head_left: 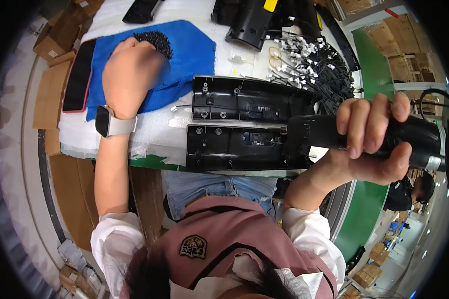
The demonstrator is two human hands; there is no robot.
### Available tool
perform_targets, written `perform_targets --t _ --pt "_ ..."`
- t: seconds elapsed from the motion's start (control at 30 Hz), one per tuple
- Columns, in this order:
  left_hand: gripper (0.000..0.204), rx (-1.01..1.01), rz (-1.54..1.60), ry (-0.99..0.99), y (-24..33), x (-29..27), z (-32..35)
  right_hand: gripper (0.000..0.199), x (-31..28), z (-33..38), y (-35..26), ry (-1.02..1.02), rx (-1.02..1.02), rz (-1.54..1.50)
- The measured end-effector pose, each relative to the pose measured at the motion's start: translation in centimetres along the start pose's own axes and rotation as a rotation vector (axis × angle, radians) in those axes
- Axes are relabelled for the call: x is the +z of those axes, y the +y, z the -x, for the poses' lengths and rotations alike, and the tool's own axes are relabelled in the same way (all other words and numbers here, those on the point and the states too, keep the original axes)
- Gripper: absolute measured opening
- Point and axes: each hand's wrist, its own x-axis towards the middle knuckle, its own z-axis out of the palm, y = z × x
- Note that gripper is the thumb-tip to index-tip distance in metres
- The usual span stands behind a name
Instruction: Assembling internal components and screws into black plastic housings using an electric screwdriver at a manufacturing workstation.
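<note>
My left hand (133,74), a watch on its wrist, reaches onto a blue cloth (192,42) beside a heap of small black screws (157,41). Its fingers are curled down at the heap; what they pinch, if anything, is hidden. My right hand (374,134) wraps round a thick black electric screwdriver (419,142), raised over the table's right side. Its tip cannot be made out. Two long black plastic housing halves (224,102) lie side by side in front of me, hollow sides up, with round screw posts inside. The nearer housing half (217,149) runs along the table edge.
A phone (79,74) with a red edge lies left of the cloth. Many black cables with white connectors (304,57) are piled at the back right. More black housings (249,25) stand at the far side. A green surface (371,199) runs along the right, with another person beyond.
</note>
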Motion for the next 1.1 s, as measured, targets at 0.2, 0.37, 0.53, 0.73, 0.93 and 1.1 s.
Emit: perform_targets --t 0.2,0.37,0.53,0.73,0.93,1.1 --pt "0.01 -0.044 0.091 0.028 0.4 0.1 -0.4 0.037 -0.3 0.5 0.2 0.143 -0.01 0.025" --pt "0.012 -0.085 0.103 0.049 0.9 -0.1 -0.5 0.036 -1.4 1.4 -0.1 0.184 -0.079 -0.013" --pt "0.009 -0.13 0.053 0.014 2.2 -0.3 -0.1 0.034 -1.7 1.9 -0.4 0.227 -0.083 0.002" --pt "0.01 -0.26 0.077 -0.038 1.8 -0.7 0.1 0.035 -1.5 2.3 -0.3 0.243 -0.113 0.044" --pt "0.012 -0.138 0.081 0.088 0.9 -0.5 0.0 0.036 -1.4 2.0 -0.2 0.246 -0.101 0.008" --pt "0.018 -0.248 0.72 -0.097 4.5 -1.4 -0.3 0.032 -0.8 1.8 0.1 0.303 -0.167 -0.172"
